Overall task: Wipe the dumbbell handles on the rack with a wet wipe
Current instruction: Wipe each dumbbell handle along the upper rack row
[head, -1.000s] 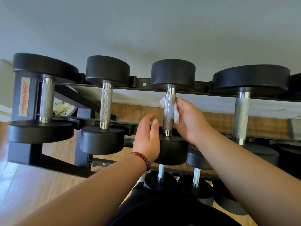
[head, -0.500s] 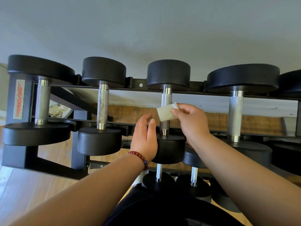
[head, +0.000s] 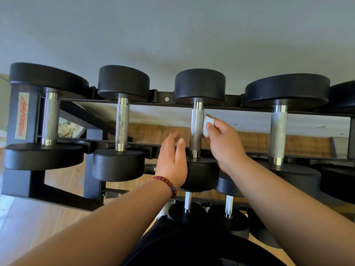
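left hand point(head: 172, 162) open, fingers relaxed — right hand point(head: 222, 144) pinching the wet wipe point(head: 208, 125).

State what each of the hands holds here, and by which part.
The right hand pinches the folded wet wipe by its right side, beside the dumbbell handle. The left hand holds nothing.

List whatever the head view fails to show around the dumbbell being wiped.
- Wet wipe: head view, partly covered by the right hand pinching it.
- Left hand: head view, seen from its back; contact with the dumbbell head is unclear.
- Rightmost dumbbell: head view, cut by the right edge.
- Lower-tier dumbbells: head view, partly behind the left forearm and right forearm.
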